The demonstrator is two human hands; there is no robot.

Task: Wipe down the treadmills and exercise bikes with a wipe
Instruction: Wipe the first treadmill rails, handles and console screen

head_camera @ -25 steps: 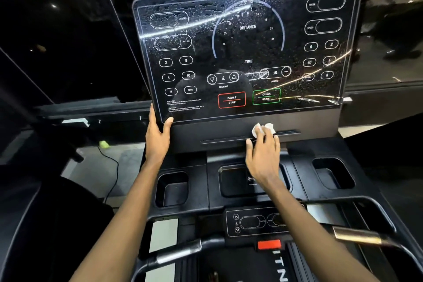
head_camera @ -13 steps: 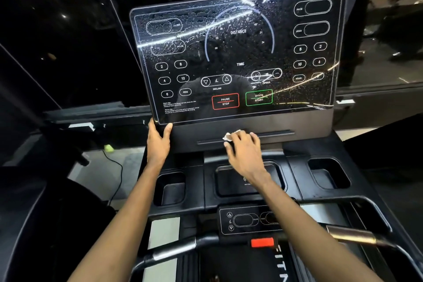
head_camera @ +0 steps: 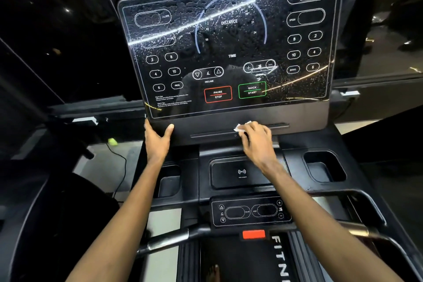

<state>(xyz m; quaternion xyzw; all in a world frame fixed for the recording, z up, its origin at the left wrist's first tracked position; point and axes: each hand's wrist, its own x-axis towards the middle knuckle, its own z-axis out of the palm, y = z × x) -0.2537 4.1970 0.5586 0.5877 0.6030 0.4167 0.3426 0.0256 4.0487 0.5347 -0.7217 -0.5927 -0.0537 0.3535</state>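
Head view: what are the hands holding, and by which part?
Right hand holds a white wipe, bunched under its fingers against the lower panel; one end sticks out. Left hand grips the console by its bottom left corner.

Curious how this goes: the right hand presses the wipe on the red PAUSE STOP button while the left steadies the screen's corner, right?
No. The head view shows the right hand pressing the wipe on the ledge below the screen, not that button; the left hand steadies the screen's corner.
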